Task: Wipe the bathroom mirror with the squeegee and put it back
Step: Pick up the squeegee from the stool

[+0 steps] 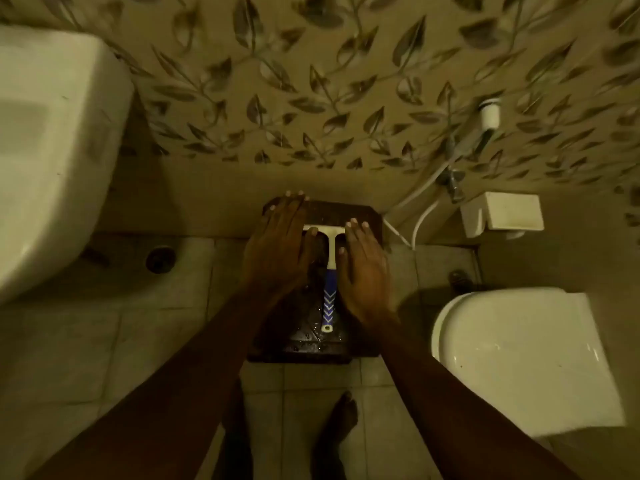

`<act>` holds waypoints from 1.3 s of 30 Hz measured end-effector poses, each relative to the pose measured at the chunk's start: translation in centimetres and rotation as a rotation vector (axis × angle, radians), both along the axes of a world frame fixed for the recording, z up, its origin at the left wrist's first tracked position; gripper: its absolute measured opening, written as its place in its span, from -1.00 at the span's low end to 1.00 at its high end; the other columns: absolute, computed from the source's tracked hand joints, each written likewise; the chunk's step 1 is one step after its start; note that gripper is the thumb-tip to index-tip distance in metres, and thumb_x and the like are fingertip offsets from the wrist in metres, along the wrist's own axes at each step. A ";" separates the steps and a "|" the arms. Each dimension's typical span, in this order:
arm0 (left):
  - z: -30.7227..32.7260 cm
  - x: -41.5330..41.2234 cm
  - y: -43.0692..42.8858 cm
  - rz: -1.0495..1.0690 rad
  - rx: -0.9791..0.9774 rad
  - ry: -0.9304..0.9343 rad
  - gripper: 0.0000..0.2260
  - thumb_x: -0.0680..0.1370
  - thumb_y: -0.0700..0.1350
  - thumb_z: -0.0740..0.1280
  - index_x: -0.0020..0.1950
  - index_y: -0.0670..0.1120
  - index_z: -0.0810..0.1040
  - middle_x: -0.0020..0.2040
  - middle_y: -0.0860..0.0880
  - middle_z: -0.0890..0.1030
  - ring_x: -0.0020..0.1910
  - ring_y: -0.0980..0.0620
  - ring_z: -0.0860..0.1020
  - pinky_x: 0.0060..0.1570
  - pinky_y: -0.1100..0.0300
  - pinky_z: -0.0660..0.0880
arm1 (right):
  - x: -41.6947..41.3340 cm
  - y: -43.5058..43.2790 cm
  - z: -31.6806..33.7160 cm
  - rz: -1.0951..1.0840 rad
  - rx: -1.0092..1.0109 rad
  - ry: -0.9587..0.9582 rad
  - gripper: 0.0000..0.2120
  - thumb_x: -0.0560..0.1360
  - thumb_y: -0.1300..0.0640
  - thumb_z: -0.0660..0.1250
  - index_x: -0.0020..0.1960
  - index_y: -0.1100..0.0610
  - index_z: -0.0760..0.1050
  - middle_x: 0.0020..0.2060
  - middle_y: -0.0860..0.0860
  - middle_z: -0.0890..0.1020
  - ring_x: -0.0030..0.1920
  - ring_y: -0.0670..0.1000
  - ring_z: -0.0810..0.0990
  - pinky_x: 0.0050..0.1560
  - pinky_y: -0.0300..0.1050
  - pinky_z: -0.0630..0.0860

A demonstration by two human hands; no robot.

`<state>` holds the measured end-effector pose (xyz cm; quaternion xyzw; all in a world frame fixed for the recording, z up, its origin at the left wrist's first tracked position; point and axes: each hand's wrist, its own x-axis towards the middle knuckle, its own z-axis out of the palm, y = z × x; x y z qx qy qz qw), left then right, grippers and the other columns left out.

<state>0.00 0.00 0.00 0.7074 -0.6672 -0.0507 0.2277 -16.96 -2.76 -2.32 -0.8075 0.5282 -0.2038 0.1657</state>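
A squeegee with a white T-shaped head and a blue and white handle lies flat on a dark wet stool against the wall. My left hand hovers flat over the left side of the head, fingers straight, thumb near the blade. To the right of the handle, my right hand is spread with fingers straight and tips over the head's right end. Neither hand grips anything. No mirror is in view.
A white washbasin juts out at the left and a toilet with its lid down stands at the right. A white paper holder and a hose hang on the leaf-patterned wall. A floor drain and my bare feet show below.
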 end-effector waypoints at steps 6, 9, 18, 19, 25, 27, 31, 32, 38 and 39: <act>-8.3 -0.7 0.4 -0.034 0.106 0.038 -0.53 0.66 0.03 -0.01 0.49 -0.18 0.29 0.50 -0.15 0.35 0.53 -0.08 0.22 0.47 0.00 0.15 | 0.6 -0.4 -6.8 -0.061 0.178 0.040 -0.51 0.56 -0.07 0.08 0.37 0.19 0.39 0.34 0.11 0.46 0.36 0.07 0.39 0.33 0.03 0.37; -10.5 -0.6 0.9 -0.011 0.101 0.015 -0.54 0.65 0.03 0.00 0.47 -0.18 0.31 0.48 -0.16 0.38 0.51 -0.08 0.25 0.45 0.03 0.13 | 0.8 -0.3 -9.5 -0.171 0.261 0.038 -0.64 0.57 -0.10 0.17 0.18 0.15 0.43 0.05 0.08 0.54 0.03 0.05 0.53 -0.02 -0.04 0.49; -6.3 -0.3 1.1 0.031 0.082 0.132 -0.66 0.63 -0.04 0.13 0.28 -0.20 0.50 0.19 -0.17 0.60 0.19 -0.14 0.56 0.13 -0.08 0.53 | 2.4 0.1 -7.0 -0.387 0.561 -0.332 -0.87 0.63 0.05 0.17 -0.03 0.09 0.37 -0.35 -0.13 0.51 -0.40 -0.18 0.49 -0.39 -0.23 0.36; -4.9 0.0 1.0 0.040 0.045 0.145 -0.68 0.62 -0.05 0.14 0.24 -0.19 0.52 0.14 -0.16 0.62 0.12 -0.13 0.58 0.07 -0.07 0.55 | 2.4 0.1 -5.8 -0.388 0.541 -0.357 -0.89 0.62 0.06 0.17 -0.04 0.07 0.37 -0.34 -0.10 0.53 -0.41 -0.17 0.50 -0.41 -0.25 0.37; 4.5 2.1 2.2 0.048 -0.119 0.108 -0.86 0.57 -0.13 0.27 0.02 -0.15 0.58 -0.13 -0.09 0.63 -0.19 -0.07 0.58 -0.24 0.17 0.43 | 4.2 0.8 3.4 -0.418 0.403 -0.452 -0.85 0.58 -0.01 0.20 -0.14 0.00 0.38 -0.41 -0.06 0.50 -0.49 -0.18 0.51 -0.49 -0.21 0.40; 7.9 3.0 3.0 0.041 -0.131 0.189 -0.86 0.59 -0.13 0.26 0.00 -0.16 0.57 -0.15 -0.10 0.61 -0.20 -0.05 0.55 -0.20 0.19 0.45 | 5.3 1.7 7.2 -0.415 0.331 -0.472 -0.80 0.57 -0.07 0.20 -0.13 0.03 0.41 -0.39 -0.05 0.51 -0.44 -0.16 0.51 -0.45 -0.20 0.45; 12.8 5.1 4.2 0.031 -0.161 0.167 -0.77 0.63 -0.04 0.17 0.04 -0.13 0.56 -0.10 -0.08 0.60 -0.15 -0.03 0.54 -0.18 0.04 0.49 | 7.4 3.3 13.3 -0.437 0.210 -0.600 -0.76 0.57 -0.08 0.24 -0.21 0.01 0.42 -0.44 -0.09 0.46 -0.46 -0.26 0.46 -0.47 -0.43 0.38; 14.1 5.8 4.6 0.029 -0.180 0.146 -0.76 0.63 -0.01 0.15 0.07 -0.10 0.55 -0.08 -0.06 0.61 -0.13 -0.02 0.55 -0.15 0.06 0.49 | 8.1 4.0 14.8 -0.441 0.187 -0.638 -0.75 0.57 -0.07 0.25 -0.23 0.02 0.41 -0.45 -0.09 0.45 -0.48 -0.25 0.44 -0.47 -0.42 0.37; 20.1 9.5 7.0 0.002 -0.323 0.138 -0.75 0.63 0.00 0.14 0.07 -0.10 0.54 -0.08 -0.06 0.61 -0.16 0.01 0.55 -0.19 0.10 0.51 | 11.6 7.1 21.3 -0.402 0.114 -0.832 -0.81 0.56 -0.05 0.28 -0.18 0.00 0.48 -0.37 -0.07 0.53 -0.41 -0.23 0.49 -0.41 -0.43 0.43; 21.0 10.0 7.4 0.007 -0.352 0.132 -0.76 0.63 -0.01 0.16 0.05 -0.12 0.55 -0.10 -0.07 0.61 -0.18 -0.01 0.55 -0.21 0.09 0.50 | 12.1 7.5 22.1 -0.386 0.094 -0.851 -0.81 0.56 -0.04 0.28 -0.17 0.01 0.48 -0.37 -0.08 0.52 -0.40 -0.23 0.49 -0.41 -0.44 0.42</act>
